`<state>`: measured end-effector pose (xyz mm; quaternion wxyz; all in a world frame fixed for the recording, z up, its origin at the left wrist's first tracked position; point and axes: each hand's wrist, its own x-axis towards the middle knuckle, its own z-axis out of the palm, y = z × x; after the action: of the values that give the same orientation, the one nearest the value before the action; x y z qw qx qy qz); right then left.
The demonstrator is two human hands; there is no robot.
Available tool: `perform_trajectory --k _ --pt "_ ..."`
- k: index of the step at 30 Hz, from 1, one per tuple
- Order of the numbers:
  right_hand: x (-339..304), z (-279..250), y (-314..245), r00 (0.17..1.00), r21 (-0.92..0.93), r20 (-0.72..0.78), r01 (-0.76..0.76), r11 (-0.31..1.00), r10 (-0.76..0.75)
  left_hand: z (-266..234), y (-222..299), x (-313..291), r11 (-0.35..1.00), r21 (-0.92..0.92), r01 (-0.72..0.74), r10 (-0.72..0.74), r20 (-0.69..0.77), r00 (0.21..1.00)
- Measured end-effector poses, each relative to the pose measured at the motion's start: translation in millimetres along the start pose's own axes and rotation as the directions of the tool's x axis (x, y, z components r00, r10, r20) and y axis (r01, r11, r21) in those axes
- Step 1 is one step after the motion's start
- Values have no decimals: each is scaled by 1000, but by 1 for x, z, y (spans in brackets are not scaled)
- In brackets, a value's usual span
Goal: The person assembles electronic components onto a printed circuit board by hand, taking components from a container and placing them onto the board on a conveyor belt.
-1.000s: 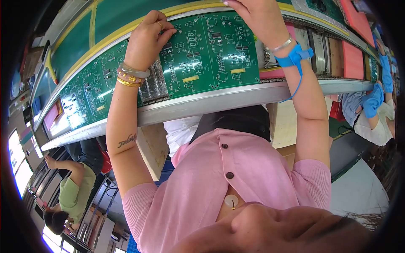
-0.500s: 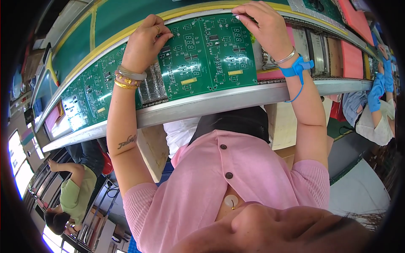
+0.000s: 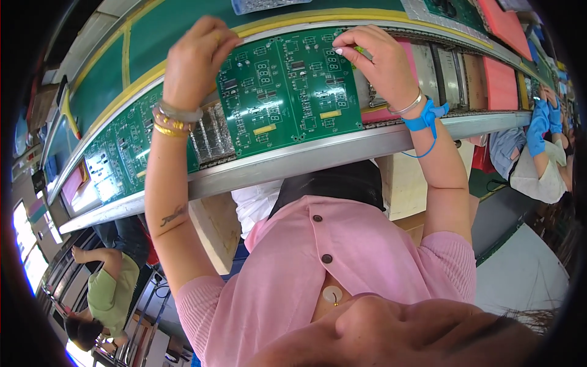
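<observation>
A green circuit board panel [image 3: 287, 104] lies on the metal-railed line in front of me, with digit displays, chips and yellow block parts on it. Over its upper right part is my right hand [image 3: 380, 61], thumb and fingertips pinched near a display. What the pinch holds, if anything, is too small to make out. My left hand [image 3: 197, 64], slightly blurred, is above the panel's upper left corner, its thumb and fingers drawn together. Its contents cannot be made out either. A blue wrist strap [image 3: 425, 116] with a cord circles my right wrist. Another green board [image 3: 125, 147] lies to the left.
A metal rail [image 3: 293, 148] runs along the near side. Beyond the line stands a green surface with yellow edging and a clear plastic container [image 3: 269, 5]. Pink foam pieces [image 3: 501, 82] lie at right. Co-workers sit at far left and far right.
My left hand has moved left, off the board's parts. My right hand has come down nearer a display. A clear container has come into view at the top.
</observation>
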<state>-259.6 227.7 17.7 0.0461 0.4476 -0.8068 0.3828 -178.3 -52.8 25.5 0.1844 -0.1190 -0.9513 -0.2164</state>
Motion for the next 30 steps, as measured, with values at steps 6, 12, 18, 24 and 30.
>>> perform_trajectory --k 6,12,18,24,30 --pt "-8 -7 5 1000 -52 -9 -29 998 28 31 -12 84 921 349 -173 176 24 984" --pt "-23 -4 17 998 -179 59 -21 984 32 34 -2 103 884 465 -53 -80 261 962" --pt "-19 1 17 997 -239 69 48 970 -32 41 -3 98 905 426 -17 -54 155 986" --pt "-17 4 13 995 -300 66 96 949 -79 44 -9 93 900 424 -96 33 153 988" --pt "-12 4 11 976 -449 144 210 868 -162 44 -2 98 891 454 -27 -21 101 995"
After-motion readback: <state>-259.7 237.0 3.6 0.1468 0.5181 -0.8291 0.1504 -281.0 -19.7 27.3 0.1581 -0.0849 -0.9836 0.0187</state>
